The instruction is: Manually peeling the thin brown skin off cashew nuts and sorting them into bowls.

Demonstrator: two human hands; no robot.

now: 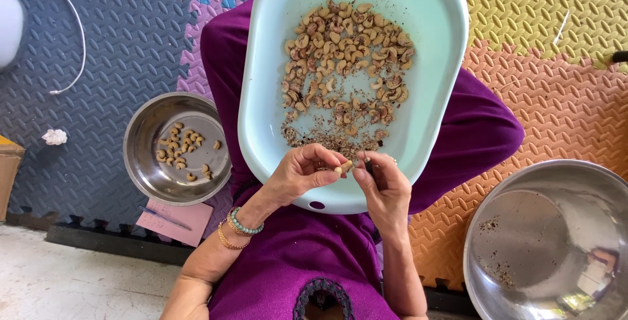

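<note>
While the pale blue tray (432,65) is rested on the purple-clad lap at frame centre, a single cashew kernel (343,167) is pinched between the fingers of the left hand (302,171) just above the tray's near rim. A small dark tool (367,163) is gripped by the closed fingers of the right hand (386,186), its tip just beside the kernel. Unpeeled cashews (347,58) and husk fragments are spread across the tray. A steel bowl (147,163) with a few kernels is seen at left; a larger steel bowl (556,228) occupies the lower right.
</note>
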